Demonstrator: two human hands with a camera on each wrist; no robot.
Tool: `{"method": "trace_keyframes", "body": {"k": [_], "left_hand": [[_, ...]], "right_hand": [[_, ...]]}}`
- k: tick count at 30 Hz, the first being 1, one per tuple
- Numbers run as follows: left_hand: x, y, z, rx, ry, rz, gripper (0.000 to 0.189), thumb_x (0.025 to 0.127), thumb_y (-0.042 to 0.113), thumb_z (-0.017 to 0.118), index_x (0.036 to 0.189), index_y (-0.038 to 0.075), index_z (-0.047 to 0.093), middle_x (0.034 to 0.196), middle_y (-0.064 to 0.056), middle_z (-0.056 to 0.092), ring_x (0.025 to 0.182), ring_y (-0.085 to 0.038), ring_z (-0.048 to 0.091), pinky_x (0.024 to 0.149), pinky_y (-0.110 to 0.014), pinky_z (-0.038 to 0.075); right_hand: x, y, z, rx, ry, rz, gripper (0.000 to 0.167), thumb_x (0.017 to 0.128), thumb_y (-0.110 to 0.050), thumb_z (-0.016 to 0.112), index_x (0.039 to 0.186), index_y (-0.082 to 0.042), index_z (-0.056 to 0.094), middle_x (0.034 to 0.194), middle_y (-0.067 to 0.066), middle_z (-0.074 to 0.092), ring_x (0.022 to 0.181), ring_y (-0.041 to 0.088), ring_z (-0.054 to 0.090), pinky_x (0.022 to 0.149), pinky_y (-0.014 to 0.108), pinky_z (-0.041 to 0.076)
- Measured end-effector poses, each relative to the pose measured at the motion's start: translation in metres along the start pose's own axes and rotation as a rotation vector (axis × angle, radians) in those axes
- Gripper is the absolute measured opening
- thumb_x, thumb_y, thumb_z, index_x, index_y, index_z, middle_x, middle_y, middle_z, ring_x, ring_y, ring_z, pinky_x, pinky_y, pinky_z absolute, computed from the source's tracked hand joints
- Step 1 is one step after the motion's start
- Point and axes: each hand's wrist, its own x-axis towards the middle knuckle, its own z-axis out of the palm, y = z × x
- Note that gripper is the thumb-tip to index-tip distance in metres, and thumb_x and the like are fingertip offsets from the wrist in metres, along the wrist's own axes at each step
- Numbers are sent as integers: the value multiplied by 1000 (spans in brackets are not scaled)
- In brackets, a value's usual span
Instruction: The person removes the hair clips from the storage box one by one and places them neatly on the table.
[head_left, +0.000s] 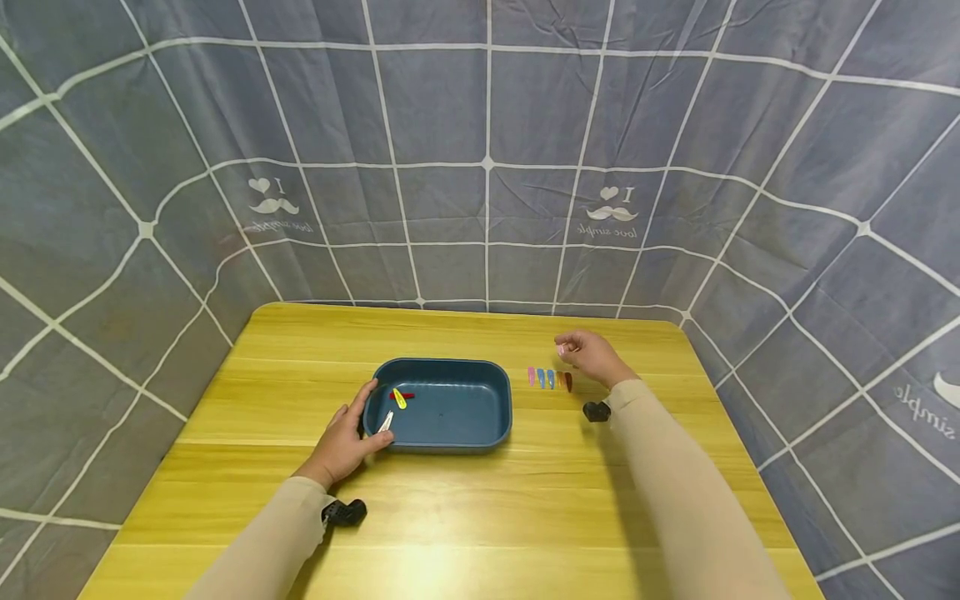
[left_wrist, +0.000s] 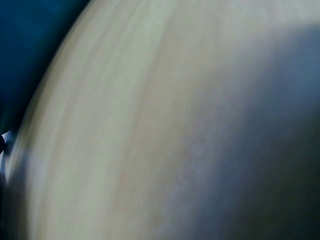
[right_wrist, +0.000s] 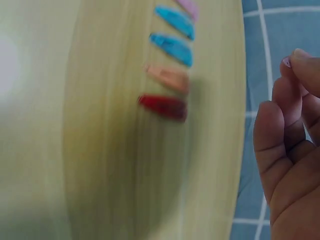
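Note:
A dark blue plastic tub [head_left: 450, 412] stands on the table, with a yellow hair clip [head_left: 400, 399], a red hair clip [head_left: 408, 396] and a whitish hair clip [head_left: 387, 421] lying inside. My left hand [head_left: 341, 442] holds the tub's near left corner, thumb over the front rim and fingers along the left side. To the right of the tub, my right hand [head_left: 592, 357] pinches a small pale pink hair clip [right_wrist: 287, 62] between thumb and forefinger, mostly hidden by the fingertips. Below it lies a row of snap clips: pink [head_left: 532, 376], two blue [right_wrist: 171, 48], orange [right_wrist: 169, 78] and dark red [right_wrist: 163, 106].
The wooden table [head_left: 480, 525] backs onto a grey-blue checked curtain [head_left: 442, 208] that also runs along both sides. Each wrist wears a small black camera, such as the left one [head_left: 346, 512]. Mostly blurred tabletop fills the left wrist view.

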Motion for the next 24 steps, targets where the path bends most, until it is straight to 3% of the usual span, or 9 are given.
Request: {"method": "trace_keyframes", "body": {"k": [7,13,20,24], "left_hand": [[1,-2,0,-1,-4,6,95,96,42,74,170,24,16,170,-28,29,149,-70,19,112,-85,26],[1,-3,0,-2,-6,6,96,96,44,74,170,26,16,170,-27,29,150,-70,18,112,-86,26],[2,-3,0,-1,-9,-3,96,96,45,74,170,27,15,170,-27,28,150,-70,18,111,-86,27],[2,-2,0,-2,-6,-4,96,97,44,73,171,27,14,171,-27,28,150,-70,17,111,-86,26]], "right_hand": [[-6,23,-6,-63,16,-2,37,106,-12,61,140,4,63,113,15,69,102,25,62,85,32,53],[-12,39,-6,-55,22,42,35,105,-11,61,138,3,65,111,15,68,102,26,62,90,37,52],[-15,51,0,-6,3,91,38,101,-10,65,136,3,65,107,11,69,98,21,59,86,30,49],[-15,57,3,-21,1,93,38,99,-11,68,134,3,67,106,11,71,97,21,60,88,33,50]]}}
